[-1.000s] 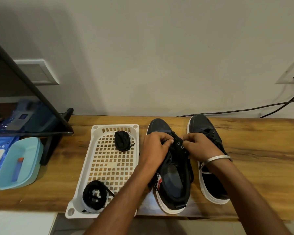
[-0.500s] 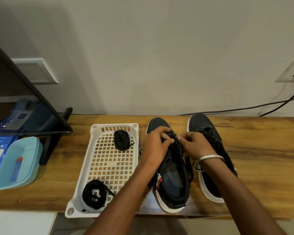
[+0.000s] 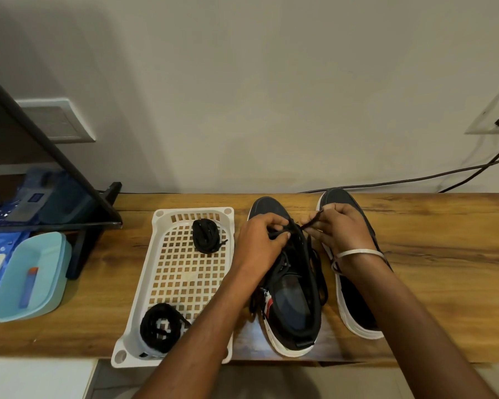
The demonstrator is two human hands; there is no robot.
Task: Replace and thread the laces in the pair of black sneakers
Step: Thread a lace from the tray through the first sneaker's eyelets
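Coiled lace (image 3: 160, 325) lay at basket (image 3: 133, 321) near end, by tabletop (image 3: 432, 254) front edge; second coil (image 3: 205, 235) at basket's far end. Left sneaker (image 3: 293, 300) stood mid-table, heel to front edge; right sneaker (image 3: 355, 306) just beside it, still laced. Left hand (image 3: 260, 241) and right hand (image 3: 339, 228) each pinched lace (image 3: 301, 226) over left sneaker's front eyelets. Step judged: pulling old lace out. Next: free remaining eyelets, fetch fresh coil.
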